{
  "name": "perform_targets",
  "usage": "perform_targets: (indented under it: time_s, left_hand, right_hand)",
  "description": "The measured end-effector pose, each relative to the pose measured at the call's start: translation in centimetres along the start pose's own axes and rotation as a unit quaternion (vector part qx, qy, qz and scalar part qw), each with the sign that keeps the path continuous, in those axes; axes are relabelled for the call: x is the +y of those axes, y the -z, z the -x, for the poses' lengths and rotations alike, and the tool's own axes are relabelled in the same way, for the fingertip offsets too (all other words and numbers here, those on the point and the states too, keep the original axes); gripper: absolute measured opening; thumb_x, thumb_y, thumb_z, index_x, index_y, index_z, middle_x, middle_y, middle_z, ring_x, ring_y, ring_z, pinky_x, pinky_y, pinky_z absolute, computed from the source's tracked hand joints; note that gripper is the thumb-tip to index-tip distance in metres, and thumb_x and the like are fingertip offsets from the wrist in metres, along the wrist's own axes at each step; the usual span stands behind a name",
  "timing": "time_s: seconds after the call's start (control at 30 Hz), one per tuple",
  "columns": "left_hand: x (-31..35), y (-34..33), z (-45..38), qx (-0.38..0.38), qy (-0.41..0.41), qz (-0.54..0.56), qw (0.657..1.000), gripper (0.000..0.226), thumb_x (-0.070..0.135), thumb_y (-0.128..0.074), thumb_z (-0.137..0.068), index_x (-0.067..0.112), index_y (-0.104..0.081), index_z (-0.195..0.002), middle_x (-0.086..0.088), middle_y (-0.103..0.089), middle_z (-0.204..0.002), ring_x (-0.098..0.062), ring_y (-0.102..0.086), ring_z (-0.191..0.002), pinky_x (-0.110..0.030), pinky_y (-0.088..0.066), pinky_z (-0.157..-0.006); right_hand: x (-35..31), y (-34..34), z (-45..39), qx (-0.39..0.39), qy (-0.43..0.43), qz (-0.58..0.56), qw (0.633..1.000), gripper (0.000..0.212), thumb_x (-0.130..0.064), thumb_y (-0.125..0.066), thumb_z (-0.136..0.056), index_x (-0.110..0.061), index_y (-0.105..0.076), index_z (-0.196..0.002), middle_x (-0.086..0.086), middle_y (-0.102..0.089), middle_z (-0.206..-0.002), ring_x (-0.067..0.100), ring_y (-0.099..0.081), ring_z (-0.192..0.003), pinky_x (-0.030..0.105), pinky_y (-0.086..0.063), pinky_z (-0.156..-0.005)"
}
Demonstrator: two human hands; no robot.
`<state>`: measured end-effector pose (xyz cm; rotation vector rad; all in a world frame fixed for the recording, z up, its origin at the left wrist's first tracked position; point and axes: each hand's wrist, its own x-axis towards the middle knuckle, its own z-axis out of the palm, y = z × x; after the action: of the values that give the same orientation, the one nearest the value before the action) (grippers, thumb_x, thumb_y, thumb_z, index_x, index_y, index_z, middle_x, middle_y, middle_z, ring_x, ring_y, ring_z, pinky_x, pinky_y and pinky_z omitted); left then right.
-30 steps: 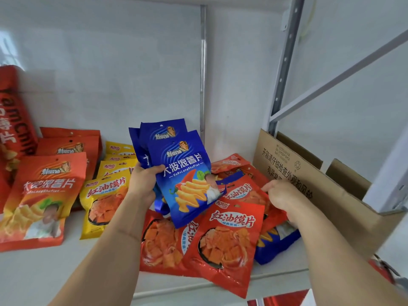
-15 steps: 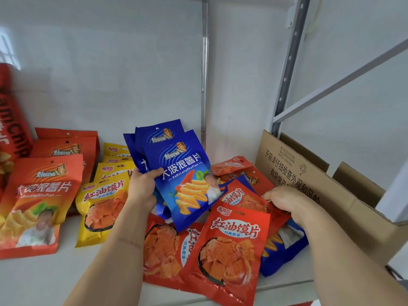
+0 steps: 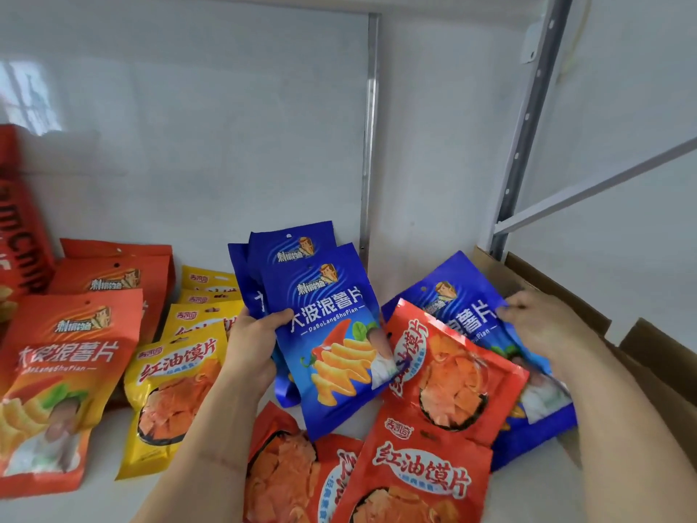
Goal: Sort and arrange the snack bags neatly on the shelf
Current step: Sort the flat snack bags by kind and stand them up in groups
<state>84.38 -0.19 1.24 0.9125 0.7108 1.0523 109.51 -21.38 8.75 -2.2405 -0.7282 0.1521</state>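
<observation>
My left hand (image 3: 253,343) grips a fanned stack of blue chip bags (image 3: 324,322), held upright above the white shelf (image 3: 94,496). My right hand (image 3: 543,326) holds the upper right edge of another blue bag (image 3: 467,315), lifted partly out of the loose pile. A red snack bag (image 3: 449,375) lies tilted over that blue bag's lower left. More red bags (image 3: 418,473) lie flat at the shelf's front. On the left stand a row of orange chip bags (image 3: 64,356) and a row of yellow bags (image 3: 177,375).
An open cardboard box (image 3: 565,296) sits at the right end of the shelf, just behind my right hand. A tall red package (image 3: 22,235) stands at the far left. A metal upright (image 3: 528,122) and the white back panel close the shelf behind.
My right hand has pulled a blue bag up out from under the red bags, and a red bag has tipped over it. The left hand's blue stack has stayed where it was.
</observation>
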Motion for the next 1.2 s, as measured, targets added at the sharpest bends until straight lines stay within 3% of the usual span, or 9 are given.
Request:
perform_targets:
  time_s: [0.17,0.3,0.43,0.53,0.63,0.73,0.83,0.97,1.2]
  left_hand:
    - [0.2,0.0,-0.8,0.018,-0.013,-0.005,1.0,0.033,0.007,-0.068,-0.091,0.013,-0.057,-0.122,-0.008,-0.077,-0.103,-0.026,-0.077,-0.083,-0.038,-0.061,-0.064]
    - [0.7,-0.5,-0.5,0.008,-0.026,-0.02,0.999,0.033,0.011,-0.069,-0.091,0.013,-0.057,-0.122,-0.007,-0.078,-0.1,-0.028,-0.077,-0.086,-0.042,-0.061,-0.069]
    - [0.5,-0.7,-0.5,0.008,-0.025,-0.015,1.0,0.031,0.012,-0.07,-0.091,0.014,-0.058,-0.119,-0.006,-0.078,-0.099,-0.028,-0.077,-0.086,-0.04,-0.062,-0.065]
    - [0.9,-0.5,-0.4,-0.005,-0.013,-0.005,1.0,0.029,0.006,-0.067,-0.091,0.014,-0.06,-0.118,-0.009,-0.078,-0.103,-0.031,-0.076,-0.09,-0.046,-0.062,-0.069]
    - [0.9,-0.3,-0.6,-0.017,-0.01,0.006,1.0,0.026,0.006,-0.061,-0.095,0.014,-0.061,-0.119,-0.01,-0.077,-0.106,-0.033,-0.075,-0.091,-0.047,-0.062,-0.072]
    - [1.0,-0.3,-0.5,-0.011,-0.011,0.018,1.0,0.021,0.009,-0.058,-0.098,0.012,-0.063,-0.118,-0.01,-0.078,-0.101,-0.027,-0.076,-0.08,-0.039,-0.062,-0.063]
    - [0.8,0.1,-0.9,0.013,0.0,0.014,1.0,0.027,0.025,-0.062,-0.098,0.014,-0.06,-0.123,-0.009,-0.078,-0.103,-0.027,-0.077,-0.085,-0.04,-0.062,-0.066]
    - [0.9,0.6,-0.9,-0.01,-0.01,-0.008,1.0,0.049,0.053,-0.066,-0.087,0.021,-0.06,-0.124,-0.004,-0.077,-0.107,-0.026,-0.076,-0.094,-0.04,-0.061,-0.075]
    - [0.8,1.0,-1.6,-0.023,-0.044,-0.106,0.993,0.056,0.015,-0.081,-0.08,0.016,-0.053,-0.129,-0.007,-0.076,-0.109,-0.028,-0.076,-0.088,-0.034,-0.061,-0.061]
  right_hand:
    - [-2.9,2.4,-1.7,0.147,0.115,-0.018,0.982,0.023,-0.027,-0.047,-0.096,-0.008,-0.06,-0.091,0.011,-0.06,-0.062,0.027,-0.054,-0.038,0.029,-0.038,-0.042]
    - [-4.3,2.8,-3.0,0.187,0.14,-0.139,0.962,0.032,-0.047,-0.044,-0.089,-0.02,-0.057,-0.102,0.001,-0.068,-0.08,0.026,-0.062,-0.041,0.03,-0.049,-0.044]
    - [-5.6,-0.2,-2.6,0.061,0.115,-0.283,0.95,0.031,-0.05,-0.064,-0.079,-0.022,-0.066,-0.093,0.004,-0.071,-0.086,0.025,-0.065,-0.064,0.038,-0.054,-0.06]
    - [-4.9,-5.7,-1.2,-0.095,0.04,-0.295,0.95,0.016,-0.028,-0.07,-0.084,-0.014,-0.066,-0.077,0.013,-0.071,-0.084,0.022,-0.064,-0.064,0.032,-0.051,-0.06]
    - [-3.9,-10.4,0.1,-0.205,-0.025,-0.284,0.936,0.011,-0.013,-0.065,-0.089,-0.009,-0.067,-0.079,0.016,-0.07,-0.075,0.027,-0.065,-0.061,0.035,-0.049,-0.057]
    - [-4.0,-12.2,0.9,-0.203,-0.016,-0.225,0.953,0.015,-0.023,-0.065,-0.089,-0.01,-0.063,-0.081,0.01,-0.069,-0.082,0.026,-0.063,-0.073,0.036,-0.045,-0.068]
    - [-4.8,-12.6,1.4,-0.161,-0.004,-0.201,0.966,0.024,-0.019,-0.06,-0.093,-0.009,-0.054,-0.072,0.005,-0.063,-0.074,0.017,-0.055,-0.065,0.03,-0.037,-0.059]
    - [-5.2,-13.5,1.7,-0.151,0.011,-0.167,0.974,0.019,-0.023,-0.057,-0.095,-0.005,-0.058,-0.088,-0.001,-0.061,-0.077,0.008,-0.054,-0.065,0.026,-0.036,-0.052]
    - [-5.2,-14.3,2.0,-0.158,0.024,-0.169,0.972,0.023,-0.027,-0.054,-0.098,-0.005,-0.057,-0.101,-0.001,-0.062,-0.088,0.001,-0.053,-0.067,0.016,-0.035,-0.043]
